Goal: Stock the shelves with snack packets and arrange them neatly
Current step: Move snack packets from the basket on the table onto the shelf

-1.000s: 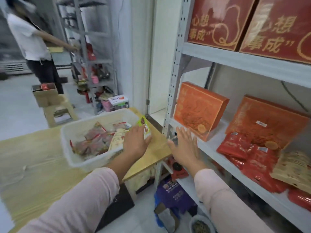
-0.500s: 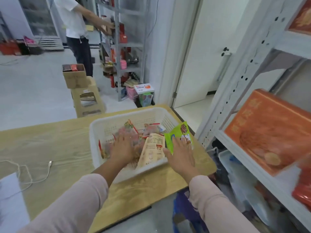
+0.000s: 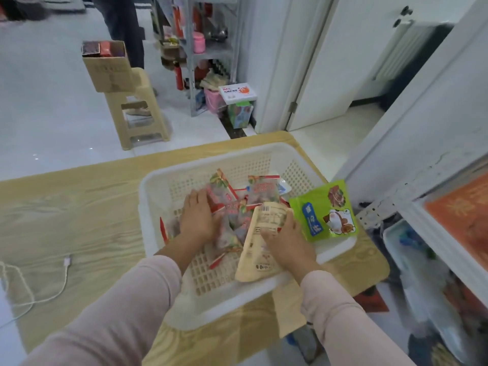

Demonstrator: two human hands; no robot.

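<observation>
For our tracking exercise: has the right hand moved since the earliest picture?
Yes. The right hand went left from beside the shelf into the basket, onto a beige packet.

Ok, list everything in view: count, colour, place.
basket: 1, white, on table
table: 1, wood, under basket
red packets: several, red and clear, in basket
beige packet: 1, beige, in basket
green packet: 1, green, at basket's right rim
cable: 1, white, table's left
stool: 1, beige, floor beyond table
carton: 1, brown, on stool
orange box: 1, orange, shelf at right
left hand: 1, on red packets
right hand: 1, on beige packet
</observation>
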